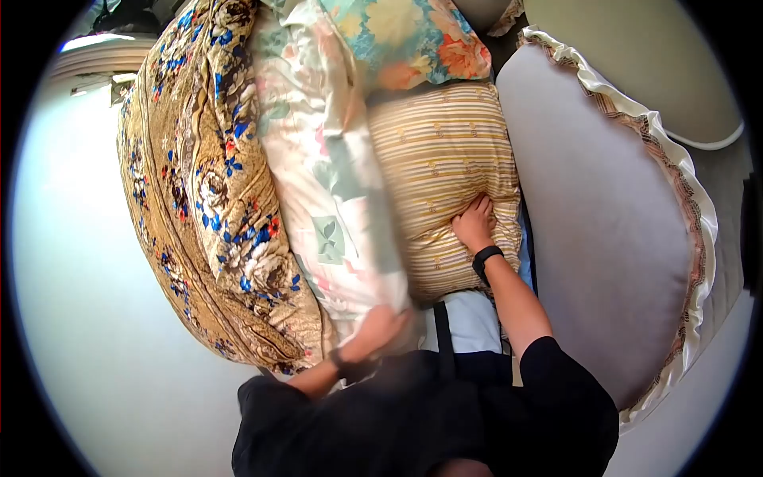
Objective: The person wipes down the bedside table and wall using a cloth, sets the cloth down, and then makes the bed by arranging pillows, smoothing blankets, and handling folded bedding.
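My right hand (476, 222) presses into the yellow striped pillow (433, 167), its fingers sunk in a crease of the fabric. Lower down, my left hand (380, 327) is blurred at the near end of the pale floral bedding (338, 215), close to the pillow's lower left corner. What its fingers do is smeared by motion. Beyond the striped pillow lies a blue and orange floral pillow (413, 40). A brown floral quilt (207, 183) is bunched along the left of the pale bedding.
A large grey cushion (596, 207) with a ruffled lace edge leans on the right. White cloth (470, 319) and a dark strap (443, 338) lie just in front of my body. At the far left is a pale surface (87, 262).
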Demonstrator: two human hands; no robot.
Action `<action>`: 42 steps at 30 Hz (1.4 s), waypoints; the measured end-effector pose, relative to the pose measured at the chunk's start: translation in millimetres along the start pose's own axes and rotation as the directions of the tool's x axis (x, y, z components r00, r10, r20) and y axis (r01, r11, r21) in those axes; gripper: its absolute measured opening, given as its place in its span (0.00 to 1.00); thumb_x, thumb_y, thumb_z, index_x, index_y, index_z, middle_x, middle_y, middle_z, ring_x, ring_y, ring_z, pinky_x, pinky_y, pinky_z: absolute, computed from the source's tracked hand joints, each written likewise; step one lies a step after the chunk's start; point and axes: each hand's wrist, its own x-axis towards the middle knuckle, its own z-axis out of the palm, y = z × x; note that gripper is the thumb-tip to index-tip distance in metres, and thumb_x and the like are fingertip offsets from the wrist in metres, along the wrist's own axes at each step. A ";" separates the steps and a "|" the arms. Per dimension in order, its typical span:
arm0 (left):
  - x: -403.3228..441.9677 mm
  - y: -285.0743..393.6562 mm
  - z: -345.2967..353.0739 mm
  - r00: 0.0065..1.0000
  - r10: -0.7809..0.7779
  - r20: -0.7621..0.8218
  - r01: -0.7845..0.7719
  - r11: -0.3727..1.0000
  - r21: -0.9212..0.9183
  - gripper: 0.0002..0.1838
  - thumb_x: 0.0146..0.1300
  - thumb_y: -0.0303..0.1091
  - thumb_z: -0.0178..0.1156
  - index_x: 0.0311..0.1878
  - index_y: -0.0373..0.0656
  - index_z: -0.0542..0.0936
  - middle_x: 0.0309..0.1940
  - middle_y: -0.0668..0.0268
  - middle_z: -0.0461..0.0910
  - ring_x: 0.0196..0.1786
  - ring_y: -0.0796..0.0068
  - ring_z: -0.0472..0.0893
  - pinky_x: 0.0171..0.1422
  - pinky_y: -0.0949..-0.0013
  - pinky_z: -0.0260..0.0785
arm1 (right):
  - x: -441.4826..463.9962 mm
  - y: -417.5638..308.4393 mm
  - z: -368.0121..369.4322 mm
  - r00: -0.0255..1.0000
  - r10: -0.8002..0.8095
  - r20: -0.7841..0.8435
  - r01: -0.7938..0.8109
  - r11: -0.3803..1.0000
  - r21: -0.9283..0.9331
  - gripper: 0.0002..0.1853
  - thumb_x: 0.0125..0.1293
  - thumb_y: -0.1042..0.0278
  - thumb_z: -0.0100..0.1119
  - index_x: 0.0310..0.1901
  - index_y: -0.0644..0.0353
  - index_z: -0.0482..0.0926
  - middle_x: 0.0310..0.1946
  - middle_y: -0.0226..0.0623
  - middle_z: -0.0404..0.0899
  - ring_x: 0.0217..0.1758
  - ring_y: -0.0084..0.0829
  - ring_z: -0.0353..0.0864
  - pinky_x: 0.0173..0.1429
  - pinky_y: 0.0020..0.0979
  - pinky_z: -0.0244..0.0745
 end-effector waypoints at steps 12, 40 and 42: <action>16.0 -109.0 26.1 0.974 0.143 0.176 -0.135 0.989 -0.060 0.38 0.59 0.59 0.63 0.65 0.40 0.71 0.52 0.47 0.80 0.54 0.52 0.79 0.60 0.60 0.69 | 11.5 1.3 -8.4 0.983 0.057 0.175 -0.021 0.979 -0.201 0.48 0.62 0.53 0.52 0.74 0.70 0.39 0.76 0.52 0.36 0.80 0.50 0.35 0.71 0.62 0.49; 209.1 -150.2 232.5 0.844 0.266 -0.466 -0.422 0.865 -0.272 0.34 0.63 0.38 0.59 0.72 0.47 0.60 0.50 0.43 0.79 0.53 0.41 0.78 0.56 0.52 0.70 | 27.8 -7.0 34.2 0.993 0.041 -0.112 -0.060 0.985 -0.165 0.46 0.67 0.46 0.45 0.75 0.67 0.36 0.75 0.61 0.32 0.78 0.61 0.29 0.69 0.71 0.38; 191.1 -127.5 212.7 0.764 0.203 -0.613 -0.427 0.870 -0.244 0.34 0.63 0.37 0.57 0.72 0.48 0.61 0.47 0.42 0.79 0.49 0.42 0.79 0.53 0.50 0.70 | 42.5 4.2 48.0 0.984 0.035 -0.176 -0.071 0.977 -0.202 0.46 0.67 0.44 0.44 0.75 0.64 0.37 0.74 0.60 0.37 0.76 0.61 0.35 0.68 0.73 0.39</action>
